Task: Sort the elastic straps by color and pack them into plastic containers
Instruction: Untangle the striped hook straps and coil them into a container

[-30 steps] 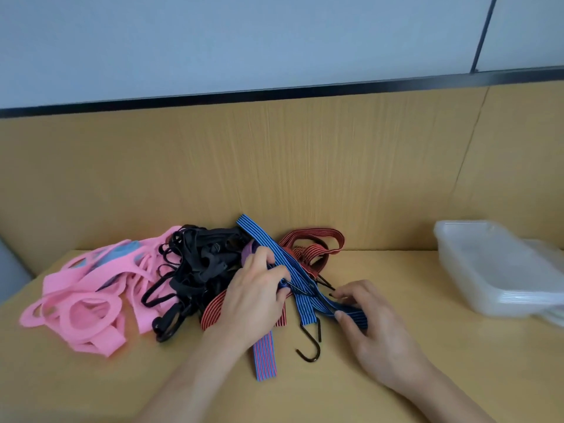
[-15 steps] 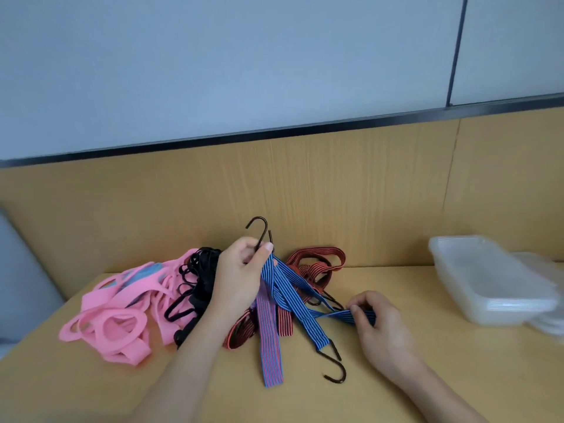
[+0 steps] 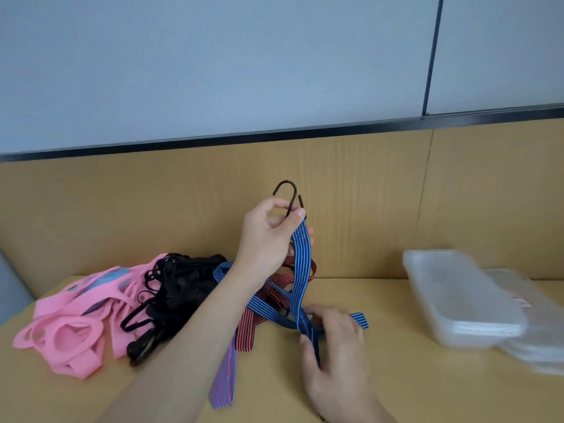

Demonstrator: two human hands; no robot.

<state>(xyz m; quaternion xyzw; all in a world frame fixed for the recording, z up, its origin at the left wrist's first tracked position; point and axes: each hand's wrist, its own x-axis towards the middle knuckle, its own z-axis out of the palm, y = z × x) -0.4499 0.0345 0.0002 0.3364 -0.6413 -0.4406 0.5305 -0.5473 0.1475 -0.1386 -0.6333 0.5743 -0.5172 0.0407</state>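
Pinching the blue strap point(image 3: 300, 270) below its hook point(image 3: 288, 193) with my left hand point(image 3: 268, 236), I grip its lower stretch with my right hand point(image 3: 332, 340).

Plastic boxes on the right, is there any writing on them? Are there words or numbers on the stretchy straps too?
No text can be read in this view.
Stack of clear plastic containers: a small reddish patch by its right edge, too blurred to read.
Blue striped elastic strap: dark marks near its top end, too small to read.
Pink straps, black straps, red striped straps: no print shows.
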